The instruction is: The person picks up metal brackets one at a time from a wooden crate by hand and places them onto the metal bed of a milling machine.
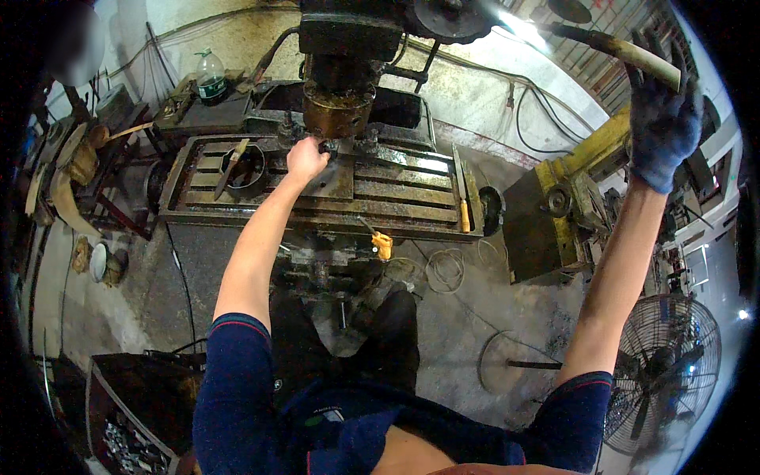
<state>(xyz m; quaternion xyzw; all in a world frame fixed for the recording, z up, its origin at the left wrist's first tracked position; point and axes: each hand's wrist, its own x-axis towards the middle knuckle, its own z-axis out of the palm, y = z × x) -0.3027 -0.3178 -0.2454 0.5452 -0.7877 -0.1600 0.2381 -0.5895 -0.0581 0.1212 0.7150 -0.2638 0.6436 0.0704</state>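
Observation:
My bare left hand (305,161) is closed in a fist under the dark spindle head (337,111) of a milling or drilling machine. A small dark piece shows at its thumb side; its kind is hidden. The fist is just above a flat plate (339,180) on the slotted machine table (388,192). My right hand (663,131), in a dark blue glove, is raised at the upper right. Its fingers stretch up behind the end of a long lever handle (645,63), apparently not wrapped round it. Whether they touch the handle is unclear.
On the table, a round pot (247,178) with a brush-like tool stands left, and a yellow-handled tool (465,215) lies right. A yellow air gun (382,245) hangs at the front edge. A yellow machine (546,194) and a standing fan (665,364) are at right.

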